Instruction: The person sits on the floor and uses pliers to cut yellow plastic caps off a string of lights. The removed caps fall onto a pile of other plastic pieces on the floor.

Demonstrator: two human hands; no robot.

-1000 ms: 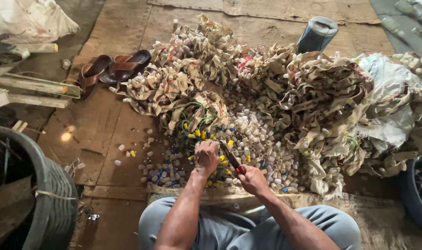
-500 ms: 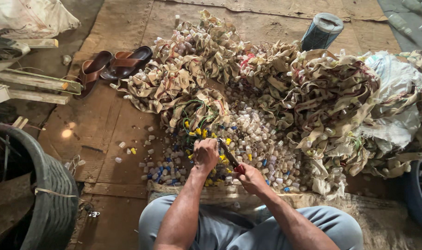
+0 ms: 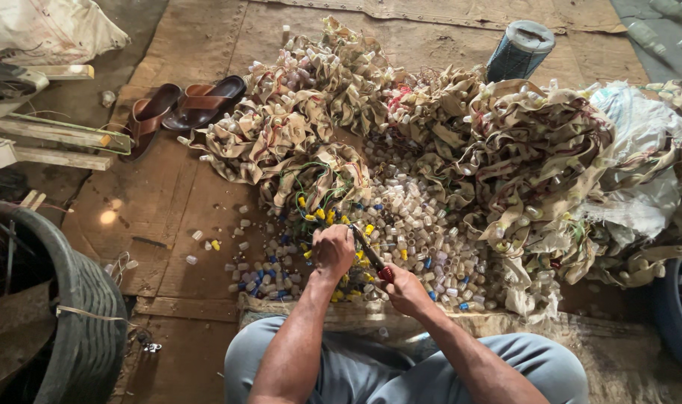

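1. Fingers of our left hand [image 3: 332, 251] are curled into a fist on something small at the near edge of the pile; we cannot tell what it is. Fingers of our right hand [image 3: 405, 290] are wrapped round the red handle of a cutting tool [image 3: 372, 258], whose dark blade angles up towards the left fist.
2. Far left, a worn tyre [image 3: 79, 329] stands open like a tub; we see wire and scrap wood inside, little else.
3. Behind it lie wooden battens [image 3: 49, 146] and a pair of brown sandals [image 3: 180, 108] on the board floor [image 3: 154, 202].
4. Centre, directly ahead of our hands, is a heap of small plastic caps [image 3: 423, 232], mostly white, some blue and yellow, with loose ones scattered leftwards.
5. Around it are mounded tan cloth strips [image 3: 521, 150], many with caps attached, and thin green and yellow wires [image 3: 311, 187].
6. Behind, a blue cylindrical container [image 3: 519, 49] stands tilted with its lid on; contents hidden.
7. Right, a white sack [image 3: 640, 164] lies slumped and partly buried; what it holds we cannot see.
8. Risk, as we judge it: the blade tip sits just beside the left fingers, so a slip off a hard cap could nick them. Loose caps may also roll away across the floor.
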